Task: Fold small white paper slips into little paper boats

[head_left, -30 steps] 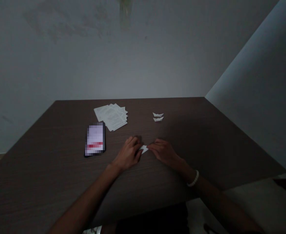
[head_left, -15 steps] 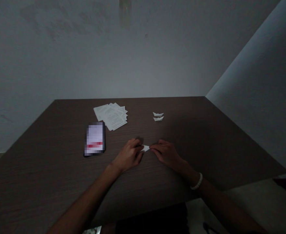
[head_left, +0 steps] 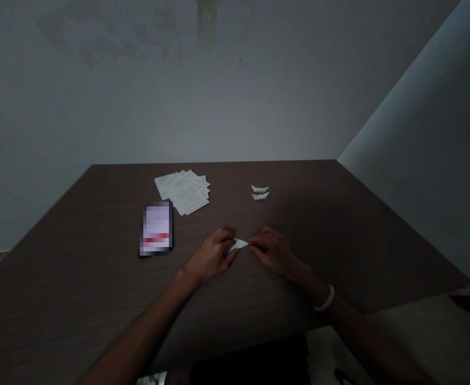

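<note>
A small folded white paper piece (head_left: 238, 245) lies on the dark wooden table (head_left: 78, 278) between my two hands. My left hand (head_left: 213, 254) pinches its left end with curled fingers. My right hand (head_left: 272, 250), with a pale bead bracelet on the wrist, pinches the right end. Both hands rest low on the tabletop, and most of the paper is hidden by the fingers.
Two small folded paper boats (head_left: 260, 192) sit behind my hands. A fanned stack of printed paper slips (head_left: 183, 191) lies at the back left, a phone (head_left: 156, 229) with a lit screen in front of it. Grey walls meet behind the table.
The hands have drawn slightly closer over the paper piece, and my right hand's fingers have curled tighter on its end. Nothing else on the table moved.
</note>
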A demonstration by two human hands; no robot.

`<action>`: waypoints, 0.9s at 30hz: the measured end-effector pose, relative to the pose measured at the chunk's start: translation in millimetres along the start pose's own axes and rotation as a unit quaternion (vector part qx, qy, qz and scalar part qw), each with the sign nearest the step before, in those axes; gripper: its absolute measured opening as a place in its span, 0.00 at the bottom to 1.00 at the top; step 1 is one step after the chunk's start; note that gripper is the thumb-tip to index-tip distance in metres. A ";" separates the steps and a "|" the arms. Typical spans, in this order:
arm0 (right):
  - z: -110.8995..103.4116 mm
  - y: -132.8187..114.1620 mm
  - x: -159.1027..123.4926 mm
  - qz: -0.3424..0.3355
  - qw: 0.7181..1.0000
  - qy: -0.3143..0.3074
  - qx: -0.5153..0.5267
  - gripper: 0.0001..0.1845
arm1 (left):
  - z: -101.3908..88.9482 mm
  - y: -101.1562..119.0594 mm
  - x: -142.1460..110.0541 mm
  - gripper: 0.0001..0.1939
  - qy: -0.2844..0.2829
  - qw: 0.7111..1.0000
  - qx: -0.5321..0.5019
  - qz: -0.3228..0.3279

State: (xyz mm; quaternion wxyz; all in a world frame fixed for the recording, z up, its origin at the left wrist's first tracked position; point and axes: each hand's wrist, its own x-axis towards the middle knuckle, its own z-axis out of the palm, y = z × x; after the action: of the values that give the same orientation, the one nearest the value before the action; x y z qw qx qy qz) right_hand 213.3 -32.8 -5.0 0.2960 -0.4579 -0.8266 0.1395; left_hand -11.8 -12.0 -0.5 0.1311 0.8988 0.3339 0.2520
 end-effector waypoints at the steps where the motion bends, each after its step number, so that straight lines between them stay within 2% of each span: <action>1: 0.0 -1.1 0.7 0.001 1.000 0.005 0.007 0.07 | -0.5 -0.4 0.2 0.11 0.000 1.000 0.001 0.002; 10: 2.3 -12.9 9.4 0.051 0.998 0.026 0.024 0.04 | -3.0 -2.4 1.4 0.14 -0.031 0.996 0.061 0.049; 15: 6.1 -17.4 17.3 0.060 0.997 0.038 0.019 0.03 | 1.0 -4.7 -3.2 0.11 0.000 0.996 0.067 0.057; 18: 6.8 -22.1 19.5 0.060 0.997 0.048 0.019 0.04 | 0.4 -3.0 -4.5 0.11 0.039 0.997 0.064 0.012; 23: 6.3 -29.0 19.5 0.037 0.997 0.062 0.017 0.05 | -4.9 -0.4 -0.4 0.19 0.053 0.994 0.016 -0.099; 27: 9.4 -32.7 17.9 0.026 0.997 0.069 0.010 0.05 | -6.3 -1.1 3.7 0.14 0.062 0.986 -0.025 -0.151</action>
State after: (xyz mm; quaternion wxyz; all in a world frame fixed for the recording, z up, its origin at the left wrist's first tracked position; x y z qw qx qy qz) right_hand 178.3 -35.2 10.5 0.3535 -0.4851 -0.7902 0.1235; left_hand -13.5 -8.4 5.7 0.1694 0.8173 0.4665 0.2927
